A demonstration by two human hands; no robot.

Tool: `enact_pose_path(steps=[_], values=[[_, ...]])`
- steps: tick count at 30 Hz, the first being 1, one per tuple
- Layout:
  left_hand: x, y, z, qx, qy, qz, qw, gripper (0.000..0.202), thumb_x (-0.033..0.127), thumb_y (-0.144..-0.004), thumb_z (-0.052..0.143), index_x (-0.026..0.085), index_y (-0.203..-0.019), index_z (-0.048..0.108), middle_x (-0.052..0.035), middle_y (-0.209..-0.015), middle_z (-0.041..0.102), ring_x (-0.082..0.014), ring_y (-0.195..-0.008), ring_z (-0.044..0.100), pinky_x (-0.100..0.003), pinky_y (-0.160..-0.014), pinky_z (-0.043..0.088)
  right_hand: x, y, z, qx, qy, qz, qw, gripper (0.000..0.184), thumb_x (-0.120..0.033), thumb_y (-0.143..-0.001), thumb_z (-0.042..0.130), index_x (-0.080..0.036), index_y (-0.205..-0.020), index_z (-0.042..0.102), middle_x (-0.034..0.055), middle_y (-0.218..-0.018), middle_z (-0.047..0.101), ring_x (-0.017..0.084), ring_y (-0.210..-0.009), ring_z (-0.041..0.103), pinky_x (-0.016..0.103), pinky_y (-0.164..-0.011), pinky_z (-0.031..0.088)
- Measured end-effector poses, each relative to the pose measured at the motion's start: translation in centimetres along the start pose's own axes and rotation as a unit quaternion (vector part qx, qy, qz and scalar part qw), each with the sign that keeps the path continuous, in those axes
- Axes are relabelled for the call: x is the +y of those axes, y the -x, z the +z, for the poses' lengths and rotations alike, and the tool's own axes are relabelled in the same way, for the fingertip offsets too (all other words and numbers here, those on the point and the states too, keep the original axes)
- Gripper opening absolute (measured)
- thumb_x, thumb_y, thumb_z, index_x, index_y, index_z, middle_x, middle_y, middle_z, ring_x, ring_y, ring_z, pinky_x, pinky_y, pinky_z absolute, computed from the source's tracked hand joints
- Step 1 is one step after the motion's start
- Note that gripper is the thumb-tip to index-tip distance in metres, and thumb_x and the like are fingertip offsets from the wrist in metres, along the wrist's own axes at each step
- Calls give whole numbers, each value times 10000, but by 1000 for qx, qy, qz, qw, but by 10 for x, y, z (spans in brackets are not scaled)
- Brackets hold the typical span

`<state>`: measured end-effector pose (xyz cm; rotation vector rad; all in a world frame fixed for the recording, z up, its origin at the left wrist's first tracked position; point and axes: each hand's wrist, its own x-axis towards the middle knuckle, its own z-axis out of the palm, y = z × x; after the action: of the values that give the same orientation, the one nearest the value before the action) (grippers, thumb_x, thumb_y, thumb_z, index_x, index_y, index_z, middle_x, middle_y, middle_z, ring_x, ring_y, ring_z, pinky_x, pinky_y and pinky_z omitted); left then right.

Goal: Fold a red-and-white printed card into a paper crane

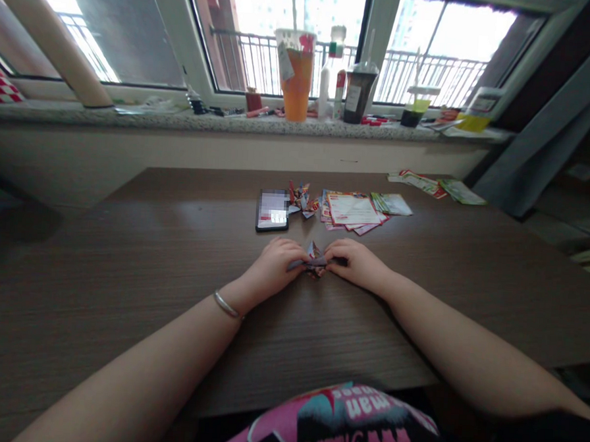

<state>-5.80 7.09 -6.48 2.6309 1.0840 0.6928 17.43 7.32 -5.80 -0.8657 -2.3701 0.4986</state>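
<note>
Head view: both hands rest on the table, about midway along its width and nearer the near edge than the far one. Left hand and right hand come together, fingertips facing, over a folded paper, a small multicoloured piece. Grip state: the left fingers are closed on the paper's left end and the right fingers on its right end; both hands pinch it, and neither is open. The paper lies between the two sets of fingertips, low against the table top, with a pointed flap standing up in the gap between the hands and a small part showing below them. Whether its underside touches the wood cannot be told. A bracelet sits on the left wrist. Beyond the hands, toward the far edge, a phone lies flat, screen up, apart from the grip. Just right of the phone lie paper figures, folded, beside a stack of leaflets; whether they touch it cannot be told. More sheets lie near the far right corner. Behind the table runs a sill carrying an orange drink, a bottle and a dark drink, side by side near its middle.
</note>
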Motion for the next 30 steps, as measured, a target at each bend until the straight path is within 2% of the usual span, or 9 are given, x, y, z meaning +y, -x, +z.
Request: enact_pose_path(steps=[9,18,24,30], values=[[-6,1,1,-4,13,61,998,157,186,-842,611,245,-943,716,-29,-999,713,-190,-961,629,-340,-889,429,1,4,-1,-28,57,-16,998,166,-145,-836,614,-214,-920,739,67,-947,687,182,-905,614,323,-845,476],[8,0,-10,-52,-56,54,996,189,194,-882,571,275,-976,714,-19,-1035,708,-188,-972,631,-362,-894,410,-8,5,-3,-58,128,-5,990,198,-174,-871,565,-242,-941,737,58,-1000,670,185,-948,601,324,-867,473],[23,0,-16,-74,-130,48,988,205,182,-904,541,269,-989,707,-22,-1030,704,-213,-974,628,-494,-1003,350,-20,4,-5,-75,186,15,980,202,-192,-884,549,-249,-938,735,50,-1006,675,195,-949,605,318,-846,473],[29,1,-18,-78,-181,62,978,200,183,-904,546,262,-1004,700,-24,-1034,701,-215,-973,626,-504,-1026,341,-33,3,-11,-100,254,31,962,220,-236,-908,525,-267,-963,735,41,-1056,692,212,-971,622,322,-814,476]])
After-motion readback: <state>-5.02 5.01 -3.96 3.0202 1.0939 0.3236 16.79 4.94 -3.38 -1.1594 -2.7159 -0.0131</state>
